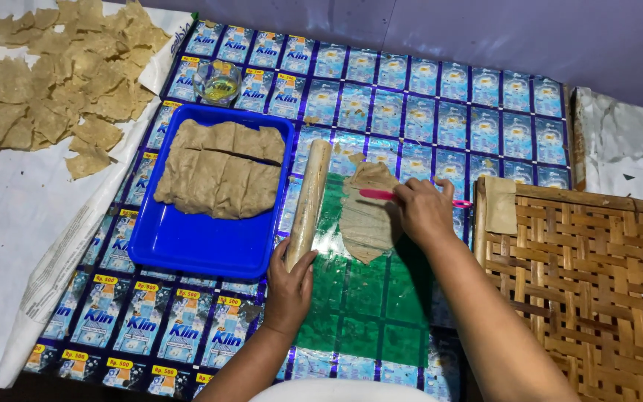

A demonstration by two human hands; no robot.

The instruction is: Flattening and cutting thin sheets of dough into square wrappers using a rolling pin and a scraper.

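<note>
Dough (366, 216) flat mid-frame; right hand (424, 212) grips pink knife (381, 195) to cut. Left hand (289, 286) wraps roller (308, 202) end, parked beside.

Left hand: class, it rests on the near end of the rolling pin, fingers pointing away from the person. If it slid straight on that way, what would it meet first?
The left hand would run along the rolling pin itself, probably; the blue tray lies just left.
</note>
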